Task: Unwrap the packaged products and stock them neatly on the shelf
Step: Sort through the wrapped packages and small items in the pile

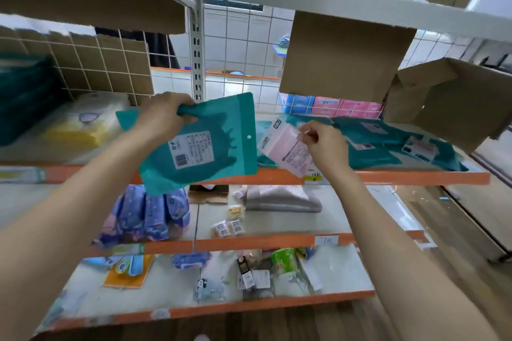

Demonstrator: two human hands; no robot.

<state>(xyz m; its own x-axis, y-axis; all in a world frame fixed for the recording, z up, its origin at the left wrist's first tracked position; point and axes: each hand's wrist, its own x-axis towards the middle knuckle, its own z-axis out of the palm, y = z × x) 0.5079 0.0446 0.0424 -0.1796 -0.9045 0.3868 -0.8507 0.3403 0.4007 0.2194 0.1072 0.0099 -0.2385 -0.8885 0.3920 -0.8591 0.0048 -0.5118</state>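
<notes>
- Left hand [162, 116]: fingers [186, 114] curl over the upper edge of a teal pouch [210, 147], bunching it in a firm grip.
- The teal pouch hangs in the air before the orange front edge of the shelf [401, 178], label facing the camera. Its long axis runs roughly left to right, with the hang-hole end pointing right and the lower left corner sagging.
- Right hand [325, 148]: thumb and forefinger pinch the upper right edge of a clear pink packet [285, 148]; the other fingers are loosely curled.
- The pink packet slants from upper left to lower right, just beside the pouch.
- More teal pouches [368, 144] lie flat on the shelf's right half.
- An open cardboard box [443, 108] sits at the shelf's right end; its contents are hidden.
</notes>
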